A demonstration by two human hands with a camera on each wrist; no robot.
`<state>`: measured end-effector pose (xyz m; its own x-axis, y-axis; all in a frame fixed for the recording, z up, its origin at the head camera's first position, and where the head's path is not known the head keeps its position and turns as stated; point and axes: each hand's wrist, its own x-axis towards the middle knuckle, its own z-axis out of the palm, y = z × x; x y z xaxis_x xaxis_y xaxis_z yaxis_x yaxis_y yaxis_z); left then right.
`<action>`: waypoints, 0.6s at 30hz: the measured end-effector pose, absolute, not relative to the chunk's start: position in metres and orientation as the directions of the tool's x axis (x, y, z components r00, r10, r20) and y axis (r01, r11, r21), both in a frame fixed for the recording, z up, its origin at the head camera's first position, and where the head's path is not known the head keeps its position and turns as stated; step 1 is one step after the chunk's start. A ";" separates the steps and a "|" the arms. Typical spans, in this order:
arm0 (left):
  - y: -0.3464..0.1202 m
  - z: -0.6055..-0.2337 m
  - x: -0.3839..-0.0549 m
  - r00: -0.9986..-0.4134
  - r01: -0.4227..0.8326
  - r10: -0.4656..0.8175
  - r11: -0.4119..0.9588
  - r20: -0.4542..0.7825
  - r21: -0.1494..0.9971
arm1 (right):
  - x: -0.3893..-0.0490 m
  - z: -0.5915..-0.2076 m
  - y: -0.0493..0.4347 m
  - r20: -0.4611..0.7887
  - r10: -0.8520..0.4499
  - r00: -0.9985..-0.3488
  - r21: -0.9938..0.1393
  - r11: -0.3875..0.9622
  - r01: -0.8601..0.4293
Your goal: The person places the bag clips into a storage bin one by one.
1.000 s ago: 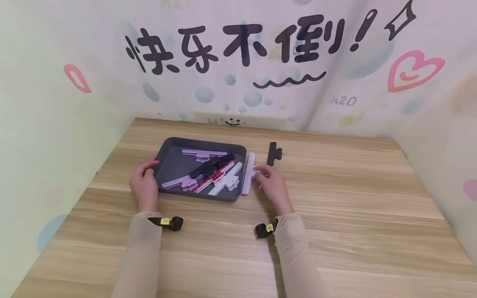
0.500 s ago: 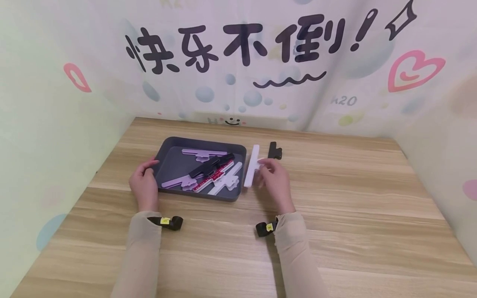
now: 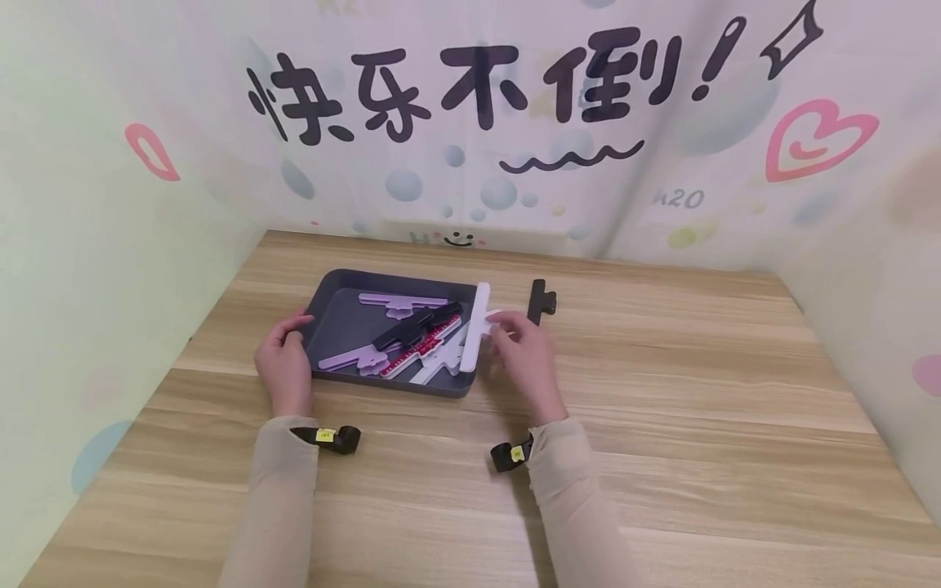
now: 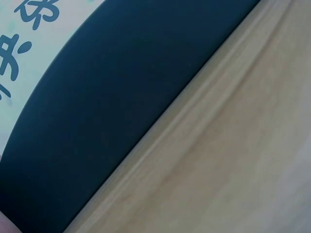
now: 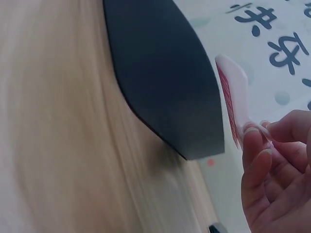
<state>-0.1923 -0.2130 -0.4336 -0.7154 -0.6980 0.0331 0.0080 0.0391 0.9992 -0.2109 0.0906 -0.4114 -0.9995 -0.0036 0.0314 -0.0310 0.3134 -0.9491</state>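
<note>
Your right hand pinches the long white plastic clip by its side tab, grip closed on it between thumb and fingertips. The clip hangs tilted over the right wall of the dark grey rectangular plastic tray; whether it touches the rim can't be told. Your left hand rests against the tray's left wall with its fingers at the rim, laid loosely rather than clenched.

Inside the tray lie a lilac flat plastic clip near the far wall, a black clip across the middle, and a red-and-white ruler-marked clip under it. A second black plastic clip sits on the wooden tabletop, well apart to the right of the tray.

The hold looks thin: only a small tab is gripped, so the long bar could swing or slip out if it knocks the tray wall. It could also land across the pile and lie crooked on the black clip. The left hand is all that steadies the tray, so a nudge at the wall may slide it.

The backdrop carries large black characters, "快乐不倒!", and a faint "k20". The small yellow tags on the wrist straps are too small to read.
</note>
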 end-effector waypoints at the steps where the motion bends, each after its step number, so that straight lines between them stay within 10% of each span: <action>1: -0.213 -0.434 -0.192 -0.716 0.004 -0.697 0.042 0.032 0.999 | -0.211 -0.412 0.088 0.031 -0.012 -0.999 -0.947 0.318 -0.033; 18: -0.213 -0.432 -0.192 -0.715 -0.004 -0.699 0.042 0.026 0.999 | -0.204 -0.418 0.068 0.059 -0.071 -0.996 -0.936 0.342 -0.079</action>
<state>-0.1921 -0.2127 -0.4322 -0.7150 -0.6987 0.0264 -0.0045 0.0423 0.9991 -0.2045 0.0685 -0.4177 -0.9957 -0.0711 0.0585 -0.0795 0.3419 -0.9364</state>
